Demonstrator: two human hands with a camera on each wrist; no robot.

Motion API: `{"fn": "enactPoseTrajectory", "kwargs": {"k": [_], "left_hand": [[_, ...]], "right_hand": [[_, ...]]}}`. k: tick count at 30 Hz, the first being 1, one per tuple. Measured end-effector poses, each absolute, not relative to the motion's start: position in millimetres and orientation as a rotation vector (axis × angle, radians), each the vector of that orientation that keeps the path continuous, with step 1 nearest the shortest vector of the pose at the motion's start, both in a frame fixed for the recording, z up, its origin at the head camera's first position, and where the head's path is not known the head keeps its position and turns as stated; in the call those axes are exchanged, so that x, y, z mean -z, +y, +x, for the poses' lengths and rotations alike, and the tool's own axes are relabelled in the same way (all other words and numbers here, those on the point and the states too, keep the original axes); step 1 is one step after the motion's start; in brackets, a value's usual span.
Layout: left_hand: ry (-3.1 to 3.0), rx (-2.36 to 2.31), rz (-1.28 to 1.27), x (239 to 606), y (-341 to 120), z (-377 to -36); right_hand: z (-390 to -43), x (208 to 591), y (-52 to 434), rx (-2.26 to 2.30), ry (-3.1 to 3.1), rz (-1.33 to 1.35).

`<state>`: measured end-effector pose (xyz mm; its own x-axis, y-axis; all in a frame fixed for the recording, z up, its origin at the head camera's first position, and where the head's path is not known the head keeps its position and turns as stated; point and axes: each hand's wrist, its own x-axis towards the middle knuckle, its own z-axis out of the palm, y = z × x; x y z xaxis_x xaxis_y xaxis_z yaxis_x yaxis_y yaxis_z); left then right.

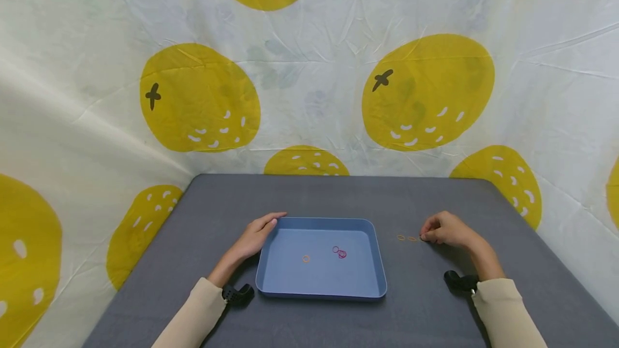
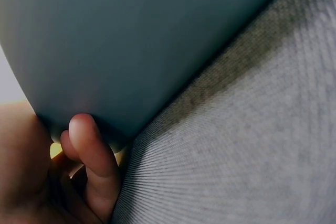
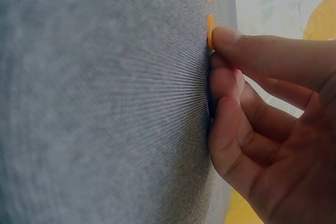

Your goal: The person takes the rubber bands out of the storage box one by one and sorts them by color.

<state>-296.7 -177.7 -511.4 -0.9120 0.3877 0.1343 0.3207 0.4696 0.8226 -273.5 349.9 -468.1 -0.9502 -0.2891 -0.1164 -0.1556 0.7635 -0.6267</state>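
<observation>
Right wrist: orange band (image 3: 210,29) at thumb tip of right hand (image 3: 273,114).

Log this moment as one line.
left hand: touching blue tray | right hand: fingertips at orange band on table | tray contents: pink bands, another orange band

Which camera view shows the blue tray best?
The head view: nearly the whole blue tray is visible. The left wrist view shows only part of its outside; the right wrist view shows none.
</observation>
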Motion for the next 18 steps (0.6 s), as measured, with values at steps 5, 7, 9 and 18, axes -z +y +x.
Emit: {"fn": "enactPoseTrajectory", "kwargs": {"k": [5, 7, 9, 18], "left_hand": [[2.629, -1.444, 0.636, 511.0, -177.1, -295.2], [2.631, -1.440, 0.629, 511.4, -177.0, -294.7], [2.632, -1.441, 0.621, 512.1, -177.2, -294.7], [2.626, -1.466, 0.613, 515.0, -177.4, -297.8]], "right_hand": [[-273.0, 467.8, 350.4, 0.952, 2.743, -0.333], [-272.7, 468.3, 350.7, 0.957, 2.736, -0.333], [-272.4, 468.9, 350.8, 0.961, 2.735, -0.339], [-270.9, 464.6, 349.6, 0.961, 2.728, -0.376]]}}
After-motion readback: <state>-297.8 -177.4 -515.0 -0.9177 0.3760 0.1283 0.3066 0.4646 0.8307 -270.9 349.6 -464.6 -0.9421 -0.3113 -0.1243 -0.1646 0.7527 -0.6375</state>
